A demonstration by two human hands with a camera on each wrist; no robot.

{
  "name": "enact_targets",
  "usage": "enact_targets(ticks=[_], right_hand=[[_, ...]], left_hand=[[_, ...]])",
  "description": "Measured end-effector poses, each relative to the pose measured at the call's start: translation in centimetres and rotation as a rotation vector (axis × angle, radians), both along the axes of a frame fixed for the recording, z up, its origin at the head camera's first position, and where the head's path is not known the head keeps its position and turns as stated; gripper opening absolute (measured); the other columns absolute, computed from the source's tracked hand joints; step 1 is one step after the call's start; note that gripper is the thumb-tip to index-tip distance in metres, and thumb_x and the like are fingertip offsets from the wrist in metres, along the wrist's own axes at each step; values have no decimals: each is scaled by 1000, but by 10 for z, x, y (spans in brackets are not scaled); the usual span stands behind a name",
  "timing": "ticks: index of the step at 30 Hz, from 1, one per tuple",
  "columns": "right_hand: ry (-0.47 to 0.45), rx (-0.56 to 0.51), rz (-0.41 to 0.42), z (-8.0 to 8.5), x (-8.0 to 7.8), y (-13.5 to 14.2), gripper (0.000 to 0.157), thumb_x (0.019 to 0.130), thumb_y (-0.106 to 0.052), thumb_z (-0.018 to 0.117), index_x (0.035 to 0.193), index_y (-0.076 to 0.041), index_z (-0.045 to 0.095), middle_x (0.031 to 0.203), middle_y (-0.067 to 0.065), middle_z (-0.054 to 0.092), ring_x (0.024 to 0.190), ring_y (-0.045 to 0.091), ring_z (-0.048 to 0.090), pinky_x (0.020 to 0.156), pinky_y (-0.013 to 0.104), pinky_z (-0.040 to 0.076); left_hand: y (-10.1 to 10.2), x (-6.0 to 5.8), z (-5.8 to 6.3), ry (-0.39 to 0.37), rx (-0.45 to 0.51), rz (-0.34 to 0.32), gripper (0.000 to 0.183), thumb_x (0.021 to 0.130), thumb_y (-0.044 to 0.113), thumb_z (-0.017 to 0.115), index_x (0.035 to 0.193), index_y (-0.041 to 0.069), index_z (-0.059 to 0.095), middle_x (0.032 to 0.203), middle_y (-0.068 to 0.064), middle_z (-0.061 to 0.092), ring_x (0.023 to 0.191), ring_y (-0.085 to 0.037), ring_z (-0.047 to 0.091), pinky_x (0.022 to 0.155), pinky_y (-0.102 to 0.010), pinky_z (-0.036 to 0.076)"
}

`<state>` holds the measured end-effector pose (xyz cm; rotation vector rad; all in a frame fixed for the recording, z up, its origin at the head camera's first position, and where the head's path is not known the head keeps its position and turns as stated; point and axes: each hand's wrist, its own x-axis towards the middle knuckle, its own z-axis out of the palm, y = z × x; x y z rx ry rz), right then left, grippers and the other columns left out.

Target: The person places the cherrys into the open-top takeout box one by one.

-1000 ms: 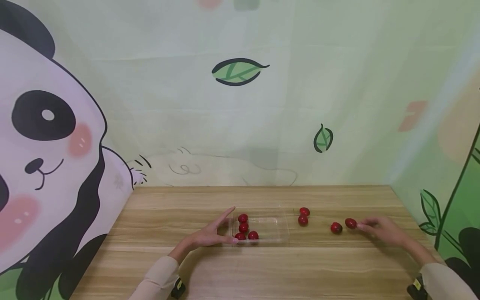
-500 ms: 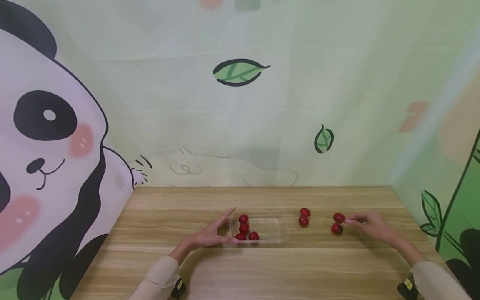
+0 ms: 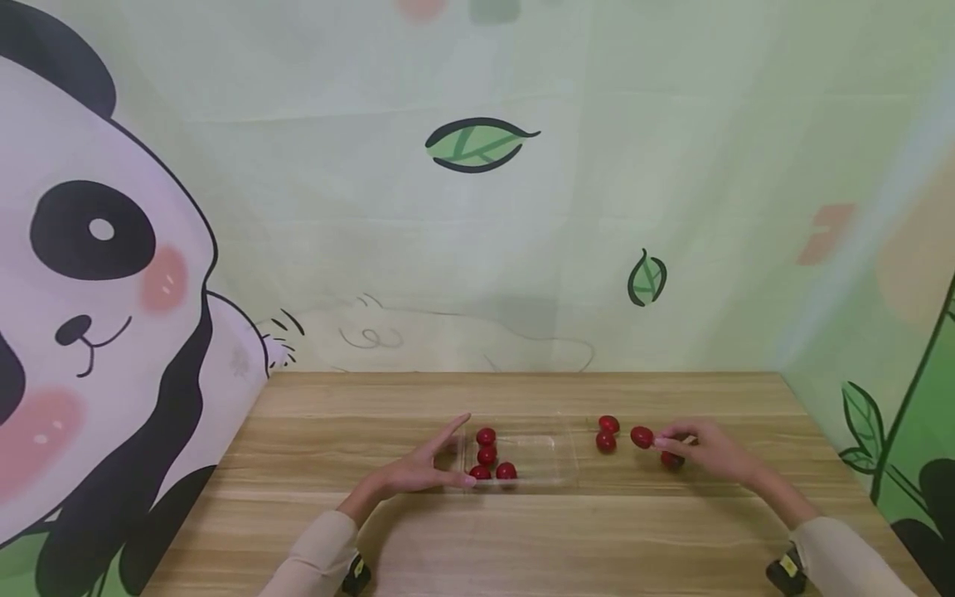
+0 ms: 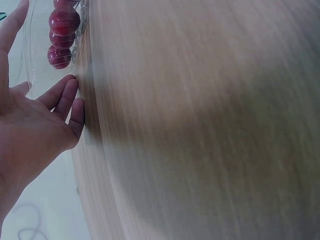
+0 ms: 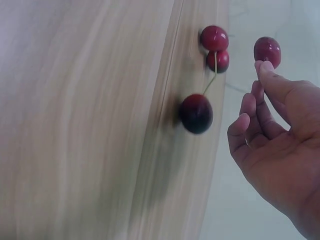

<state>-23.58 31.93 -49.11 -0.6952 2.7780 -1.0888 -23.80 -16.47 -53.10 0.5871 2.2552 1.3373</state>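
My right hand (image 3: 707, 449) pinches a dark red cherry (image 3: 641, 437) between thumb and fingertip, held up above the table. Beneath that hand lies another cherry (image 5: 196, 114), darker, with a thin stem, partly covered by the fingers in the head view. A pair of cherries (image 3: 606, 441) sits just left of the held one. At the left end of a clear plastic box (image 3: 548, 464), my left hand (image 3: 414, 467) spreads its fairly straight fingers, index toward the back corner and thumb at the front corner. Several cherries (image 3: 487, 454) rest inside the box, grouped toward its left end.
The wooden table (image 3: 537, 543) ends at a pale cloth backdrop (image 3: 477, 249) printed with a panda and leaves. Bare wood separates the box from the pair of cherries.
My right hand has carried its cherry leftward, past the darker cherry on the table and close to the pair. The left hand and the box have stayed in place.
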Motion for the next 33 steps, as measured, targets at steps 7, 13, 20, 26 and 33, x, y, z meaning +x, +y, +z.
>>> enact_targets(ticks=[7,13,20,26,33], right_hand=[[-47,-7,26,4,-3,-16,21,101,-18,64,107,-1,75,101,12,75,83,11,64,75,22,55],[-21,22,51,8,-7,-30,21,102,-20,63,105,-3,75,103,10,76,87,4,62,76,24,55],[9,35,101,21,-9,-53,18,101,-18,65,102,-4,76,98,10,76,84,-1,59,73,22,53],[1,37,162,30,-11,-74,12,101,-13,62,98,-6,72,94,8,74,86,4,61,74,22,53],[2,-15,237,26,-13,-94,9,101,-11,63,97,-7,71,82,2,67,73,2,53,67,21,50]], left_hand=[[2,0,2,-8,9,0,104,88,39,80,165,31,11,165,-20,32,155,-41,25,120,-71,22],[2,-1,0,-13,4,1,102,89,39,80,164,36,11,166,-19,31,155,-39,25,121,-69,22],[2,-2,0,-5,4,-1,104,88,40,80,165,34,11,165,-19,32,155,-40,26,121,-69,21],[1,-2,0,-1,6,-7,105,88,40,80,165,31,10,165,-20,32,155,-40,26,121,-70,21],[0,0,0,-12,-1,-4,107,87,41,81,166,29,9,166,-20,30,155,-40,24,121,-70,20]])
